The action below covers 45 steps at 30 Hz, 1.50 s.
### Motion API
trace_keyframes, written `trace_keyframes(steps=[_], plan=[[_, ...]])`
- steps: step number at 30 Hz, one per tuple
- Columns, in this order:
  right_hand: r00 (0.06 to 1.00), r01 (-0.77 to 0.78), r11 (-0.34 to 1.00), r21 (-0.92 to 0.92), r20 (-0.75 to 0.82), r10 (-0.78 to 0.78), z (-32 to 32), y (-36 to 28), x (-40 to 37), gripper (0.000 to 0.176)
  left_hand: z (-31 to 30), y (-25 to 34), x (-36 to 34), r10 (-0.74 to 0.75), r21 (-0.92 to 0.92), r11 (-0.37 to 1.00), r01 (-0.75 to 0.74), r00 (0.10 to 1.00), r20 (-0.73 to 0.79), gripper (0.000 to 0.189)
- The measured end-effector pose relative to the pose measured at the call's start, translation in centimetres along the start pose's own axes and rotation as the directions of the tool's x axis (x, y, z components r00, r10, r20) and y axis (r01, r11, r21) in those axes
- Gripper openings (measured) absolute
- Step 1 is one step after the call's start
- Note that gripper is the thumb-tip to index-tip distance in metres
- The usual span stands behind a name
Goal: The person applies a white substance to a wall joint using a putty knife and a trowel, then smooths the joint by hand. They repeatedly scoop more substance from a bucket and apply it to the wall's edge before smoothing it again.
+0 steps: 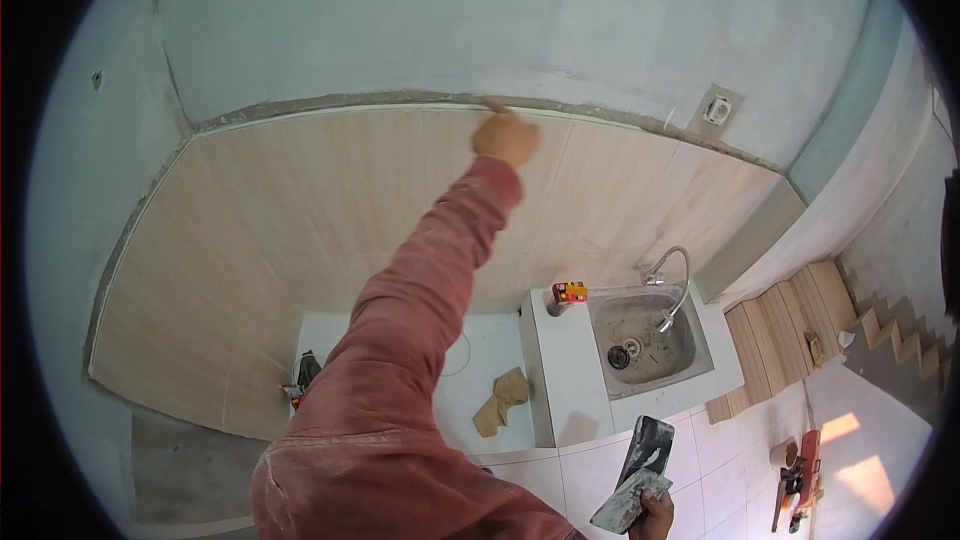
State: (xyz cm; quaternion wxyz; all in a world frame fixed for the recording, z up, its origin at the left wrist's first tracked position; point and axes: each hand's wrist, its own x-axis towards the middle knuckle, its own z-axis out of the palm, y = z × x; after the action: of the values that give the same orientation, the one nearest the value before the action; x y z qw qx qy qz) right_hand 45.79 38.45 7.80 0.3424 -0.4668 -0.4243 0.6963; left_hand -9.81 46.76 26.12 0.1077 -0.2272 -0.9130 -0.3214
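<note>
My left hand (507,136), at the end of a dusty red sleeve, reaches up to the wall. One finger stretches to the rough strip (400,100) along the top edge of the wood-look tiles (330,175), and the other fingers look curled, with nothing seen in them. Low on the right, my right hand (655,518) is closed round a putty-smeared scraper (632,500). A dark flat tool (650,443), streaked with white putty, extends above the scraper, its lower end hidden behind it.
A sink (648,340) with a curved faucet (685,270) is set into the white counter. A red-and-yellow box (570,293) stands beside it. Lower left lies a tan cloth (500,400). Stacked wood-look tiles (770,340) and red tools (808,470) are at right; a socket (717,110) is above.
</note>
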Motion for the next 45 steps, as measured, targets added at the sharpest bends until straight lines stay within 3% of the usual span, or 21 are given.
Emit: trace_keyframes(steps=[2, 5, 10, 12, 16, 18, 20, 25, 31, 35, 37, 38, 41, 45], plan=[[1.000, -0.017, 0.999, 0.036, -0.012, 0.018, -0.5, 0.2, 0.2, 0.029, 0.1, -3.8, 1.7, -0.087, -0.036, 0.996, 0.086, 0.995, -0.042, 0.084], [0.998, -0.051, 0.995, 0.082, -0.018, 0.052, -0.8, 0.8, 0.2, 0.030, -1.7, -4.5, 1.5, -0.098, 0.008, 0.995, 0.099, 0.995, -0.030, 0.085], [1.000, -0.023, 0.995, 0.093, -0.007, 0.024, -1.1, 0.7, -0.5, 0.029, 0.8, -0.1, 1.6, -0.034, 0.042, 0.999, 0.031, 0.997, 0.075, 0.079], [0.992, -0.086, 0.994, -0.068, -0.096, 0.079, -1.2, 0.0, -1.2, 0.026, 1.8, 2.5, 1.2, -0.036, 0.005, 0.999, 0.035, 0.992, 0.122, 0.079], [0.987, -0.012, 0.998, 0.068, -0.157, 0.023, -2.6, 0.0, -2.5, 0.022, 4.4, 6.3, 1.5, 0.038, -0.034, 0.999, -0.031, 0.970, 0.241, 0.076], [0.959, -0.037, 0.996, 0.084, -0.276, 0.059, -2.5, -0.9, -3.8, 0.022, 6.0, 8.1, 1.3, 0.046, -0.029, 0.999, -0.041, 0.979, 0.200, 0.076], [0.967, -0.038, 0.997, 0.067, -0.247, 0.054, -3.4, -1.1, -4.8, 0.022, 7.3, 9.9, 1.1, 0.044, -0.022, 0.999, -0.041, 0.987, 0.156, 0.075], [0.948, -0.020, 0.992, 0.127, -0.311, 0.059, -6.4, 0.9, -6.2, 0.024, 9.9, 14.6, 0.5, 0.083, 0.018, 0.996, -0.091, 0.963, 0.256, 0.080], [0.912, -0.064, 0.993, 0.095, -0.398, 0.097, -8.4, 1.6, -8.5, 0.026, 13.3, 18.0, 0.0, 0.185, -0.086, 0.982, -0.170, 0.955, 0.231, 0.083], [0.929, -0.042, 0.978, 0.205, -0.352, 0.113, -9.3, 2.3, -8.9, 0.025, 14.1, 18.4, -1.9, 0.277, -0.157, 0.957, -0.243, 0.928, 0.249, 0.086], [0.930, -0.036, 0.972, 0.233, -0.349, 0.118, -9.1, 2.1, -9.4, 0.024, 13.4, 17.5, -2.7, 0.414, -0.091, 0.909, -0.407, 0.907, 0.075, 0.089], [0.918, -0.041, 0.980, 0.196, -0.380, 0.115, -8.8, 1.8, -9.7, 0.024, 14.0, 16.9, -2.2, 0.419, -0.091, 0.906, -0.412, 0.905, 0.076, 0.089], [0.909, -0.088, 0.988, 0.130, -0.395, 0.133, -9.3, 2.4, -9.7, 0.024, 14.8, 15.0, -0.9, 0.303, 0.260, 0.908, -0.329, 0.944, 0.134, 0.085], [0.875, -0.123, 0.991, 0.058, -0.464, 0.136, -7.9, 1.1, -9.6, 0.025, 16.6, 13.5, 0.1, 0.413, 0.355, 0.834, -0.423, 0.904, 0.105, 0.081]])
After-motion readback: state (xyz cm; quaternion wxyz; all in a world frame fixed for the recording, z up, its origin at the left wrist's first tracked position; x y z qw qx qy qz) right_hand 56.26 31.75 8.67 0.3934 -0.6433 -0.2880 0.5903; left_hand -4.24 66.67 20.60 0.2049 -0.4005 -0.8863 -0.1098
